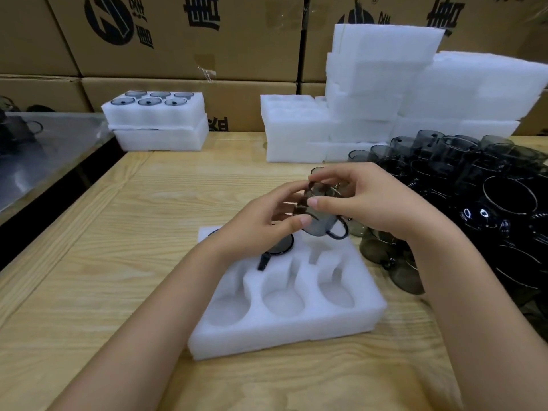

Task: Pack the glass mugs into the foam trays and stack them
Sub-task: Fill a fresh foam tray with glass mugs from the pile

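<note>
A person at a wooden table (118, 232) holds a smoky glass mug (320, 222) in both hands just above the back of an open foam tray (284, 330). The left hand (267, 215) curls round the mug's near side, its thumb pressed to the glass. The right hand (364, 200) grips it from above and from the right, thumb and fingertips bent over the rim. The mug is tilted, its handle pointing down and to the right, clear of the foam. The white tray lies flat on the table in front of the person and has six round pockets in two rows. The three front pockets and the back right pocket hold nothing. A seated mug (278, 247) sits in the back middle pocket with its handle in the slot toward the person. A dark rim shows at the back left pocket, mostly hidden by the left wrist. To the right, loose mugs (474, 188) lie heaped on the table, some touching the tray's edge. At the far side of the table stand two filled trays (157, 120), one on the other, the upper showing six mugs, and beside them tall stacks of empty foam trays (370, 84). Printed cardboard cartons (178, 40) line the wall behind.
</note>
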Available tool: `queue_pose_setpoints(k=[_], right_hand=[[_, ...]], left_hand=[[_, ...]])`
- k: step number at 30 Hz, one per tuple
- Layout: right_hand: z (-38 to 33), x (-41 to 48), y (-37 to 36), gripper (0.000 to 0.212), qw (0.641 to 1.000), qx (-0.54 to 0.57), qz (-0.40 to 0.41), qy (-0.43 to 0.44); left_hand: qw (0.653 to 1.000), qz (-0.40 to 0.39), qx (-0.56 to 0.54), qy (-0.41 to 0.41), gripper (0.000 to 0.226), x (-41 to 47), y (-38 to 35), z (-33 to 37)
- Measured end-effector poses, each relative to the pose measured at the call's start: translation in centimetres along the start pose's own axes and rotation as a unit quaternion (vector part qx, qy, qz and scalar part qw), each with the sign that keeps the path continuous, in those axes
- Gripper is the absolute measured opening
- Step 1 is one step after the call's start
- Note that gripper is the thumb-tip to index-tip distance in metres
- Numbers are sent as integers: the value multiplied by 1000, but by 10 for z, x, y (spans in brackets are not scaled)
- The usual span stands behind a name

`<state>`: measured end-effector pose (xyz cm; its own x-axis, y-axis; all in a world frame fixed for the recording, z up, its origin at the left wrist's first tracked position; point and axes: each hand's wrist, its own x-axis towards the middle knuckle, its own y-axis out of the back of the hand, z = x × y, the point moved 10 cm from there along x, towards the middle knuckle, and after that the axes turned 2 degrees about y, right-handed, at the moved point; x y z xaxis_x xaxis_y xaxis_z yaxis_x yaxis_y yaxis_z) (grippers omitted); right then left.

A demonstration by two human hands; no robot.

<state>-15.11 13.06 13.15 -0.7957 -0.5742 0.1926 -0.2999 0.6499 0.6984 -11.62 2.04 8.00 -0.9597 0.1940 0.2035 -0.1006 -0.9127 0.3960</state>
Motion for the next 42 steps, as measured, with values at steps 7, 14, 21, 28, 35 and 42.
queue_pose_setpoints(k=[7,14,21,28,35,42], right_hand=[[12,-4,4,54,983,-156,46,-90],[1,0,-13,56,950,-299,57,-64],[-3,2,-28,64,933,-354,59,-34],[9,-7,-65,85,965,-242,-84,55],[37,-19,-84,113,962,-213,-172,14],[38,-22,-92,94,933,-306,-189,-4]], left_hand=[[999,-2,27,32,31,-3,-1,-6],[999,-9,10,48,36,-4,-1,-7],[999,-2,-1,51,36,-2,-4,-9],[980,-23,194,-34,69,9,-25,24],[926,-114,357,36,82,14,-63,-4],[899,-141,402,103,79,8,-60,-20]])
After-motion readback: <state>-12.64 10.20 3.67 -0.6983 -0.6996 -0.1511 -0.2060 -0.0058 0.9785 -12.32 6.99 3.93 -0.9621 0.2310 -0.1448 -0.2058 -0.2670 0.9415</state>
